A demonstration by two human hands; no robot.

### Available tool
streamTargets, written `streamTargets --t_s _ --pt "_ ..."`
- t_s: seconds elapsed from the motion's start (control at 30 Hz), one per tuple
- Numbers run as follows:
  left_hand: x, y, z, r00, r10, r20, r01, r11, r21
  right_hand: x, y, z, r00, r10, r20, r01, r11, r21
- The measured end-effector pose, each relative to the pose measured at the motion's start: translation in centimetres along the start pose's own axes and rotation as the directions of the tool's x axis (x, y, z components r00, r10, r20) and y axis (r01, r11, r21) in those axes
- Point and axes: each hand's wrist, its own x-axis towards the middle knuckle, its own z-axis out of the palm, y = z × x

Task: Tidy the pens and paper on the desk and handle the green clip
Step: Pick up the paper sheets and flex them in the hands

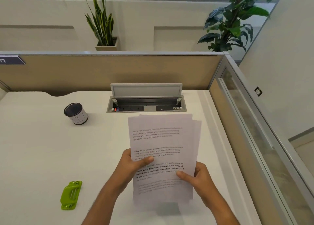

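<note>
A loose stack of printed paper sheets is lifted off the white desk, its edges fanned unevenly at the top right. My left hand grips the stack's left edge, thumb on the top page. My right hand holds the right edge lower down, thumb also on top. The green clip lies flat on the desk at the lower left, well apart from both hands. A dark-rimmed pen cup stands at the back left. No pens are visible.
An open cable box with power sockets is sunk into the desk just behind the papers, its lid raised. Beige partition walls close off the back and right. Plants stand beyond the partition.
</note>
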Motion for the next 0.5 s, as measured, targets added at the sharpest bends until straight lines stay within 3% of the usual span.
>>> streamTargets --t_s 0.17,0.27,0.37,0.5 --pt "0.2 0.1 1.2 0.987 0.15 -0.063 -0.146 0.987 0.065 0.3 -0.7 0.0 0.995 -0.079 -0.066 0.078 0.997 -0.027" --pt "0.6 0.2 1.6 0.976 0.179 -0.126 -0.156 0.973 0.17 0.8 -1.3 0.1 0.988 -0.106 -0.11 0.101 0.994 -0.047" --pt "1.1 -0.6 1.9 0.974 0.206 -0.097 -0.178 0.954 0.239 1.0 -1.1 0.1 0.975 -0.146 -0.167 0.14 0.989 -0.046" --pt "1.6 -2.7 2.4 0.921 0.389 -0.028 -0.35 0.856 0.381 1.5 0.7 0.7 0.968 -0.082 -0.235 0.059 0.993 -0.103"
